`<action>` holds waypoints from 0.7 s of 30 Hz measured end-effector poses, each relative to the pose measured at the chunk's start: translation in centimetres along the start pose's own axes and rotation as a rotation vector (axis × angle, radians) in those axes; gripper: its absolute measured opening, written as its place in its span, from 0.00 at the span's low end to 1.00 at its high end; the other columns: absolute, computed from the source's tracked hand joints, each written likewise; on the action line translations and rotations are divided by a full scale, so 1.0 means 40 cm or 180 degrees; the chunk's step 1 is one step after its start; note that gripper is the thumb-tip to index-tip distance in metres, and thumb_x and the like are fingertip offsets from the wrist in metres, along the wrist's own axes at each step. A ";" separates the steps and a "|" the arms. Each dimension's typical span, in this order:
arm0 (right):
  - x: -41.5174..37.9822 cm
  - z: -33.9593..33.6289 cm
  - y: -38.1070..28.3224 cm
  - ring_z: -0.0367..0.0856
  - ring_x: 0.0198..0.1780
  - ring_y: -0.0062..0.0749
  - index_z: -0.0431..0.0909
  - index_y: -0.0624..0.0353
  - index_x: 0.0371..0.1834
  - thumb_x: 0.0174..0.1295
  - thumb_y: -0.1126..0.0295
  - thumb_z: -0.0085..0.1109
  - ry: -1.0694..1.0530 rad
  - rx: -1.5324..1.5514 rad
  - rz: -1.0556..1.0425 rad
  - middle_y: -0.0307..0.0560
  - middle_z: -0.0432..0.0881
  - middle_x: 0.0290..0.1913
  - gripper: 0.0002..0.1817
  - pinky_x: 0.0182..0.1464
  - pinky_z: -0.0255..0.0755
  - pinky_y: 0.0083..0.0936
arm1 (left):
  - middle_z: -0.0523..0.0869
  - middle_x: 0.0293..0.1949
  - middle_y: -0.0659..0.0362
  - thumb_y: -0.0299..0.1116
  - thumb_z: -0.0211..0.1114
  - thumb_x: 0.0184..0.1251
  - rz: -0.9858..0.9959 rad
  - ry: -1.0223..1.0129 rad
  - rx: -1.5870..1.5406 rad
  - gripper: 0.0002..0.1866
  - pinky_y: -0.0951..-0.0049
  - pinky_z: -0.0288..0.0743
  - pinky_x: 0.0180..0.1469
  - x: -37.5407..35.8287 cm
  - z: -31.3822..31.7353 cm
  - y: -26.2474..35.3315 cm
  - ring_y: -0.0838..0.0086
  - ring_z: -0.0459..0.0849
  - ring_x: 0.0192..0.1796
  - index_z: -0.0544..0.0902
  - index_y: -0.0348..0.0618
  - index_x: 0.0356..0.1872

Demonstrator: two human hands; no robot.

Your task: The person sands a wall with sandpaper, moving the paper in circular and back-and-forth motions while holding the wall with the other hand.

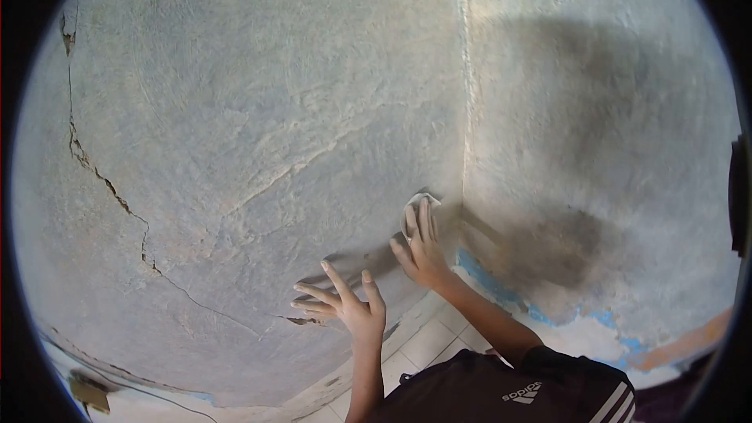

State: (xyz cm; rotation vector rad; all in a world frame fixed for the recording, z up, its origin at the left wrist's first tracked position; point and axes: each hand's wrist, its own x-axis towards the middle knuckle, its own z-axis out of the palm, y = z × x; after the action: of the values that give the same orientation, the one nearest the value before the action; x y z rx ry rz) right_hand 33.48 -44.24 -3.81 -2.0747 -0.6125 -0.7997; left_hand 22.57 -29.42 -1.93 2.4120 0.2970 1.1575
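A rough grey plaster wall fills most of the view and meets a second wall at a corner on the right. My right hand presses a small pale piece of sandpaper flat against the plaster, just left of that corner. The fingers lie over the sheet and hide most of it. Lower and to the left, my left hand has its fingers spread, with the tips at or very near the wall, and it holds nothing. Pale dust coats the fingertips of both hands.
A long crack runs down the wall's left side. A short broken gap lies beside my left hand. Blue paint remnants edge the right wall's base. White floor tiles show below. A cable runs at lower left.
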 end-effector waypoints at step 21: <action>0.397 -0.249 0.006 0.43 0.80 0.76 0.56 0.64 0.80 0.76 0.52 0.45 0.0550 -0.0200 -0.0874 0.79 0.48 0.79 0.36 0.76 0.37 0.68 | 0.30 0.81 0.34 0.42 0.66 0.72 -0.0246 -0.0136 0.0357 0.42 0.26 0.32 0.73 -0.048 0.141 0.142 0.26 0.22 0.78 0.55 0.49 0.82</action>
State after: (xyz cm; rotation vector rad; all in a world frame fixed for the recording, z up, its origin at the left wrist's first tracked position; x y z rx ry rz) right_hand 41.22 -50.30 12.17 -1.9754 -0.7943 -1.1551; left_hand 25.78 -36.81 -3.60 2.4947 0.4485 1.0803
